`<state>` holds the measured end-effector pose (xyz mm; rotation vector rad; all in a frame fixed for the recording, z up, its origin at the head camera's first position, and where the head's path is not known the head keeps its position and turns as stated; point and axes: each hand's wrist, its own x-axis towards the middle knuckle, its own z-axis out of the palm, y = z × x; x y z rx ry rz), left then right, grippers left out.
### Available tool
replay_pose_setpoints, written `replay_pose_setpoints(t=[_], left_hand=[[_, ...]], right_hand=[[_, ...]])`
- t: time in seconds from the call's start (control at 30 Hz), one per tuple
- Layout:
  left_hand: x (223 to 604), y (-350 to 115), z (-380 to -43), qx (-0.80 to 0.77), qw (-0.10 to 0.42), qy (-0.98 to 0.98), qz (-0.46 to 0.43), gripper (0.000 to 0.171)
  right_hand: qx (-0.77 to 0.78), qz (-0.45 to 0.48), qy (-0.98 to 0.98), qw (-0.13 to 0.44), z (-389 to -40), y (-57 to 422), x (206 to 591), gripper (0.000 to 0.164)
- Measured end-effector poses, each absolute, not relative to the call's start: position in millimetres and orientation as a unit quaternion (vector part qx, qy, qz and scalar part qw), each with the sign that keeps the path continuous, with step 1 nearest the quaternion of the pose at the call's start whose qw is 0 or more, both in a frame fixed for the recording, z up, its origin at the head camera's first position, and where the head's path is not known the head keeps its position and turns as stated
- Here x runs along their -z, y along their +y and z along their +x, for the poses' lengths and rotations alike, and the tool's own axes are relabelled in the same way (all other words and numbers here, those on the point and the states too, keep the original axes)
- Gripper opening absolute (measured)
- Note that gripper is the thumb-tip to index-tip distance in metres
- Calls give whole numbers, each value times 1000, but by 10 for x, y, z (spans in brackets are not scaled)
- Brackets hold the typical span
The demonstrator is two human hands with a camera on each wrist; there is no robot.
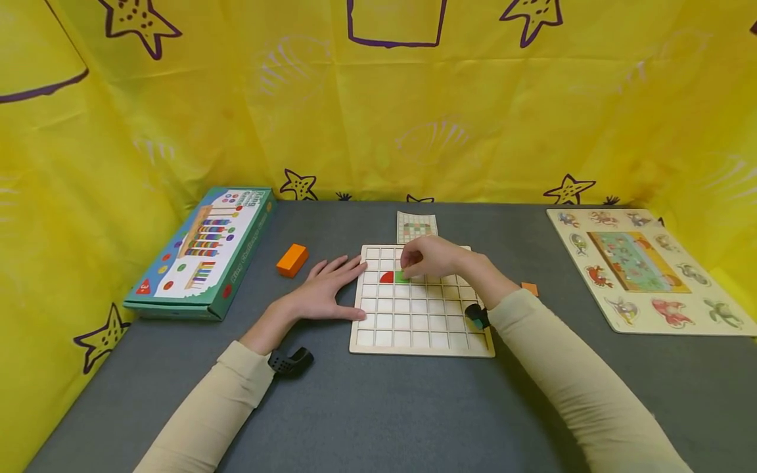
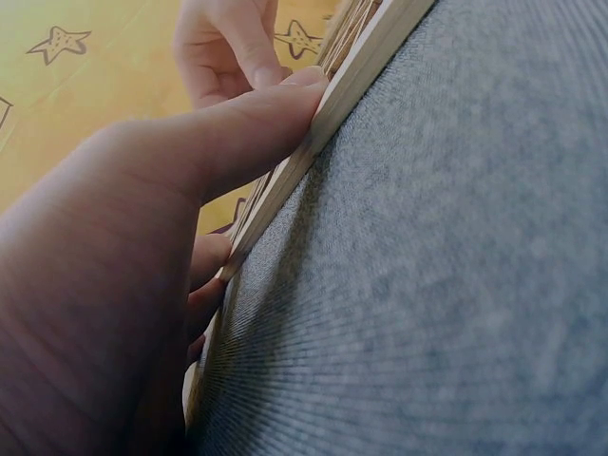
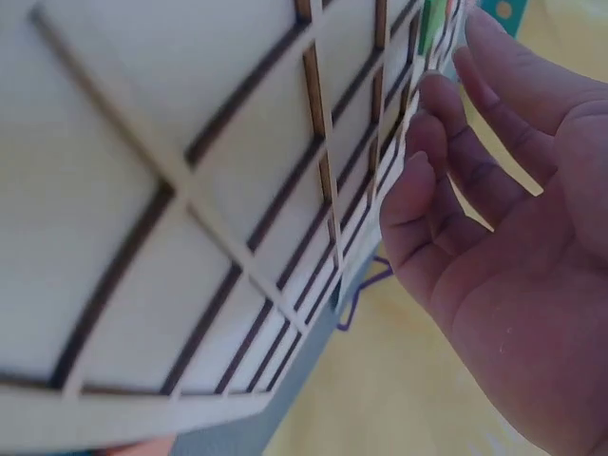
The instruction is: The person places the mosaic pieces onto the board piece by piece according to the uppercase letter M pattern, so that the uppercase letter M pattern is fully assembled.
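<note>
A pale wooden grid board (image 1: 421, 322) lies flat on the grey table. In its upper part a red quarter-round piece (image 1: 387, 278) sits beside a green tile (image 1: 401, 277). My right hand (image 1: 434, 256) reaches over the board with curled fingers, its thumb and fingertips pinching at the green tile's right side. In the right wrist view the green tile (image 3: 433, 24) shows close by the thumb tip. My left hand (image 1: 324, 289) spreads its fingers along the board's left edge. The left wrist view shows its thumb (image 2: 256, 123) resting against the wooden rim (image 2: 332, 109).
Behind the board lies a small pattern card (image 1: 416, 227). An orange block (image 1: 292, 261) stands left of the board, and another orange piece (image 1: 529, 288) shows beyond my right forearm. A game box (image 1: 201, 253) is at left, a sea-animal puzzle board (image 1: 644, 309) at right.
</note>
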<state>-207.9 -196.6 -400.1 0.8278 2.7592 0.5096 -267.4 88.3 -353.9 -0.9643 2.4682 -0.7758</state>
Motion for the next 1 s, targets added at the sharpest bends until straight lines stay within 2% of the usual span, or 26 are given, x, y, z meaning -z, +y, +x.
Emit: replay_pose_setpoints(t=[0.43,1.0], left_hand=[[4019,-1965,-2065,-180,104,935,289,104],[4005,-1984,-2082,-178,107,936,284,103]], right_hand=[[290,-315,883,195,-2603,1305,3421,16],[293,-294,889,193,-2515,1760,3374,17]])
